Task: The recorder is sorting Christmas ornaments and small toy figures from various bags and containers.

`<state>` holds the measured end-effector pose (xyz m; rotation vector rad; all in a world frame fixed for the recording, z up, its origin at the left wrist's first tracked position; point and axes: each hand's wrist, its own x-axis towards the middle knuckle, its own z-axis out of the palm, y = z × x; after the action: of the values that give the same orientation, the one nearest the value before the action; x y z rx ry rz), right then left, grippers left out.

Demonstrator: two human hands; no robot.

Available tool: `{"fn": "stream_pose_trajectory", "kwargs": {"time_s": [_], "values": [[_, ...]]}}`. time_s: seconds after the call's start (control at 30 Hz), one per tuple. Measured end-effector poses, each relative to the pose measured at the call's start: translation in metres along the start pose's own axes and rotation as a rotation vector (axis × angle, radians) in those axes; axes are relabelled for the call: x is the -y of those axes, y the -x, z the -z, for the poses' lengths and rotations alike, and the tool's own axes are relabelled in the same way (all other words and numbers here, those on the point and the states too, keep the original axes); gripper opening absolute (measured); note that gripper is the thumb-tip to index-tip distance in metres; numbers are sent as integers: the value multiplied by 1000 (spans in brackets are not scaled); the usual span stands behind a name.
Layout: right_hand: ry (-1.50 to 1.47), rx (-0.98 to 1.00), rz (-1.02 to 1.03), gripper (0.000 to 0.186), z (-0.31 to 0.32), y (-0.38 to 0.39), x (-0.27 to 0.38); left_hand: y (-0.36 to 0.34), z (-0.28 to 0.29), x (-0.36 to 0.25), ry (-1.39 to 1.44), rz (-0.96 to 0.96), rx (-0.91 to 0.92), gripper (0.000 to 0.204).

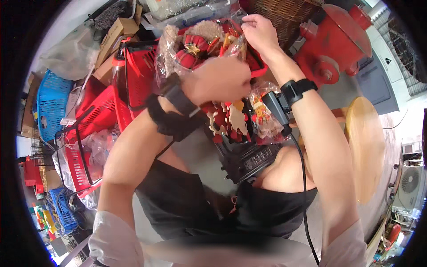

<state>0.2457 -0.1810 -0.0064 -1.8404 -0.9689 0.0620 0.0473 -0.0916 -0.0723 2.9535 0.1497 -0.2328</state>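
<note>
My left hand (220,81) is smeared by motion over the near side of a red basket (260,71), and its fingers cannot be made out. Beyond it, my right hand (261,34) is closed at the basket's far right, fingers curled together. Clear plastic wrap (240,50) lies close to its fingertips; whether they pinch it is unclear. Inside the basket sit a red plaid plush ornament (195,43) with a gold star and a fluffy beige piece (209,29). Below my left hand are red and cream cut-out decorations (235,120), beside a plastic-wrapped packet of figures (262,111).
A black crate (251,162) stands between my knees. Red baskets (100,111) and a blue basket (52,104) crowd the left. At the right are a red metal machine (336,42) and a round wooden stool top (367,149). A wicker basket (284,18) stands behind.
</note>
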Motion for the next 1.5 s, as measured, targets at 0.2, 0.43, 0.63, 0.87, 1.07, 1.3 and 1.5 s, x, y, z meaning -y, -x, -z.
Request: {"fn": "stream_pose_trajectory", "kwargs": {"time_s": [0.2, 0.43, 0.63, 0.87, 1.07, 1.3, 1.5], "values": [[-10, 12, -12, 41, 18, 0, -8, 16, -27, -83, -56, -206, 208, 21], [68, -12, -24, 45, 15, 5, -1, 9, -113, -75, -212, -342, 140, 27], [35, 0, -35, 46, 16, 3, -4, 5, -127, -80, -153, -435, 45, 28], [37, -2, -40, 47, 21, 1, -9, -11, -67, -108, 267, -223, -69, 17], [36, -15, -38, 47, 24, 2, -14, -17, -52, -101, 251, -297, -65, 25], [29, -8, -23, 46, 15, -2, -8, 4, -50, -86, -75, -262, 321, 29], [25, -7, -54, 42, 21, 2, -6, -12, -4, -121, 282, -154, -162, 30]]}}
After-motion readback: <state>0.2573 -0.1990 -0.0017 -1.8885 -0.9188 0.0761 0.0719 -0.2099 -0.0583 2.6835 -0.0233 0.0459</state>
